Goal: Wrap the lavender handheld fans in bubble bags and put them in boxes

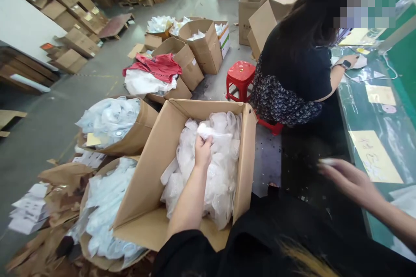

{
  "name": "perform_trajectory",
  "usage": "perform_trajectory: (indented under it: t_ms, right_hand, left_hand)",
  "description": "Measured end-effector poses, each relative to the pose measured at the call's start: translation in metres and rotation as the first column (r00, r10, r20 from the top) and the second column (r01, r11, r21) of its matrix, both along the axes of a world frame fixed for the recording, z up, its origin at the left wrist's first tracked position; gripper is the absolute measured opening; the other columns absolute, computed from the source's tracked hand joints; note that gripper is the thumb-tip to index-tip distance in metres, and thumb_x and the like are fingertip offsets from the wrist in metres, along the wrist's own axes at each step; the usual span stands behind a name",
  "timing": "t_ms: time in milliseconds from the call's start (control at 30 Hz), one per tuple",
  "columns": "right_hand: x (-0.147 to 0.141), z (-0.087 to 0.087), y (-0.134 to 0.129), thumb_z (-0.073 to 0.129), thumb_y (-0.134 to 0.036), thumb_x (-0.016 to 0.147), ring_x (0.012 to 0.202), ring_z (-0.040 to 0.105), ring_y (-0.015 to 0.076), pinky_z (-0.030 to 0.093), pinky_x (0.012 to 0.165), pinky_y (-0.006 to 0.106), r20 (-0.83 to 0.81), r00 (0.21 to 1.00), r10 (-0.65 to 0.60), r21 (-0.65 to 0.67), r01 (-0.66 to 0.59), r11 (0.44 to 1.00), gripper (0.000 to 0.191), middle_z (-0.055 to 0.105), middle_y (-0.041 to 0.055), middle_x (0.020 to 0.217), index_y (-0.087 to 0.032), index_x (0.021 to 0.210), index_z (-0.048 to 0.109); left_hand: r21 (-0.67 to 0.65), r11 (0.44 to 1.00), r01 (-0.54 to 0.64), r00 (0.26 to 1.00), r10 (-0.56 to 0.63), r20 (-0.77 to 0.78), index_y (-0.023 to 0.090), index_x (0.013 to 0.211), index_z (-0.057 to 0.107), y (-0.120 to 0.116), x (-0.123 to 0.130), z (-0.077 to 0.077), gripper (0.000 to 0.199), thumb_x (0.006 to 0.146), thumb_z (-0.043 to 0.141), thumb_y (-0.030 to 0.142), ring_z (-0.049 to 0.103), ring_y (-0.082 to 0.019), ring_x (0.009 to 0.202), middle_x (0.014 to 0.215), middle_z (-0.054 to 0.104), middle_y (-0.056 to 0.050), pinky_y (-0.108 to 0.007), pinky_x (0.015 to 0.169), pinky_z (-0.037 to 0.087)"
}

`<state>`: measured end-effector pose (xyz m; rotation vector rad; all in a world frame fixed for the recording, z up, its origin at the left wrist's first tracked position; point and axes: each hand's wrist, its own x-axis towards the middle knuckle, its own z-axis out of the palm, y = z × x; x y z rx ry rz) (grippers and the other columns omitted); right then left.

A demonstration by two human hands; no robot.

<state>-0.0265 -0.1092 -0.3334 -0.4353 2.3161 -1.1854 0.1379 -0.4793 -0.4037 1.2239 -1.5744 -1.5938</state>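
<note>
My left hand point(203, 151) reaches over an open cardboard box point(149, 156) and pinches a bunched white piece point(208, 131). Beneath it, the box holds a heap of translucent white packets point(217, 177). Off to the right, my right hand point(346, 177) is out over the dark gap beside the green table point(354, 117). Its fingers are closed on a small whitish item point(328, 162), blurred by motion.
A seated person point(292, 65) is at the green table, near a red stool point(240, 78). Boxes of pale blue packets point(110, 117) stand to the left. A red cloth point(156, 67) lies on a white bundle ahead. More cartons point(201, 47) stand behind.
</note>
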Motion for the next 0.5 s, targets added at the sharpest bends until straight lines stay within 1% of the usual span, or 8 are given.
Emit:
perform_trajectory:
  t_ms: [33, 100, 167, 233, 267, 333, 400, 500]
  right_hand:
    - [-0.002, -0.009, -0.031, 0.058, -0.054, 0.082, 0.079, 0.065, 0.0218, 0.052, 0.07, 0.037, 0.258, 0.955, 0.147, -0.151, -0.11, 0.982, 0.034, 0.066, 0.0168, 0.097, -0.026, 0.101, 0.061]
    - [0.003, -0.019, -0.093, 0.048, -0.063, 0.083, 0.087, 0.065, 0.0229, 0.052, 0.073, 0.041, 0.544, 0.748, 0.381, -0.426, -0.145, 0.893, 0.054, 0.064, 0.0144, 0.109, -0.025, 0.121, 0.048]
    - [0.018, -0.017, -0.142, 0.05, -0.066, 0.079, 0.086, 0.062, 0.0196, 0.051, 0.071, 0.036, 0.525, 0.598, 0.605, -0.587, -0.261, 0.767, 0.059, 0.063, 0.01, 0.108, -0.026, 0.121, 0.047]
    - [0.036, -0.009, -0.166, 0.062, -0.058, 0.075, 0.076, 0.058, 0.0149, 0.047, 0.066, 0.028, 0.361, 0.612, 0.703, -0.617, -0.408, 0.673, 0.048, 0.062, 0.004, 0.091, -0.022, 0.106, 0.054]
    - [0.043, -0.006, -0.169, 0.064, -0.052, 0.075, 0.069, 0.054, 0.013, 0.045, 0.063, 0.025, 0.265, 0.669, 0.694, -0.586, -0.459, 0.667, 0.039, 0.059, 0.0013, 0.082, -0.02, 0.096, 0.056]
    - [0.055, -0.002, -0.165, 0.062, -0.045, 0.078, 0.061, 0.046, 0.0114, 0.039, 0.058, 0.023, 0.067, 0.795, 0.603, -0.495, -0.499, 0.712, 0.027, 0.051, -0.0017, 0.068, -0.019, 0.08, 0.054]
    - [0.061, -0.002, -0.155, 0.06, -0.039, 0.079, 0.059, 0.042, 0.0113, 0.037, 0.057, 0.024, -0.08, 0.85, 0.52, -0.44, -0.498, 0.747, 0.022, 0.047, -0.0023, 0.063, -0.019, 0.073, 0.052]
    - [0.065, -0.006, -0.146, 0.059, -0.034, 0.077, 0.06, 0.044, 0.0117, 0.038, 0.057, 0.024, 0.049, 0.857, 0.513, -0.506, -0.422, 0.752, 0.015, 0.05, -0.002, 0.067, -0.02, 0.077, 0.051]
  left_hand:
    - [0.035, 0.999, 0.032, 0.994, -0.028, -0.108, 0.021, 0.102, 0.053, 0.015, 0.007, 0.018, 0.031, 0.073, 0.062, 0.029, 0.062, -0.017, 0.088, 0.097, 0.065, -0.004, -0.029, 0.076, 0.05]
    - [0.073, 0.992, 0.1, 0.973, -0.082, -0.214, 0.024, 0.103, 0.054, 0.048, 0.017, 0.05, 0.035, 0.07, 0.066, 0.031, 0.063, -0.018, 0.091, 0.1, 0.065, -0.004, -0.031, 0.077, 0.05]
    - [0.12, 0.982, 0.147, 0.962, -0.114, -0.25, 0.025, 0.104, 0.055, 0.083, 0.024, 0.073, 0.038, 0.069, 0.068, 0.034, 0.063, -0.021, 0.094, 0.102, 0.066, -0.006, -0.033, 0.078, 0.051]
    - [0.185, 0.973, 0.14, 0.965, -0.092, -0.245, 0.023, 0.106, 0.056, 0.114, 0.029, 0.087, 0.038, 0.073, 0.066, 0.04, 0.063, -0.023, 0.098, 0.105, 0.066, -0.008, -0.035, 0.078, 0.051]
    - [0.225, 0.967, 0.12, 0.969, -0.065, -0.239, 0.023, 0.108, 0.056, 0.127, 0.031, 0.091, 0.04, 0.076, 0.061, 0.046, 0.062, -0.023, 0.101, 0.109, 0.065, -0.009, -0.035, 0.079, 0.051]
    - [0.293, 0.954, 0.064, 0.969, 0.011, -0.248, 0.021, 0.115, 0.055, 0.15, 0.032, 0.095, 0.048, 0.083, 0.049, 0.056, 0.061, -0.024, 0.105, 0.118, 0.062, -0.012, -0.036, 0.079, 0.051]
    - [0.324, 0.946, 0.001, 0.955, 0.095, -0.281, 0.02, 0.119, 0.053, 0.167, 0.033, 0.093, 0.052, 0.081, 0.051, 0.057, 0.06, -0.023, 0.106, 0.122, 0.061, -0.012, -0.035, 0.081, 0.051]
    - [0.372, 0.917, -0.141, 0.932, 0.249, -0.261, 0.018, 0.108, 0.058, 0.184, 0.038, 0.086, 0.049, 0.066, 0.073, 0.038, 0.065, -0.021, 0.094, 0.105, 0.067, -0.009, -0.034, 0.082, 0.049]
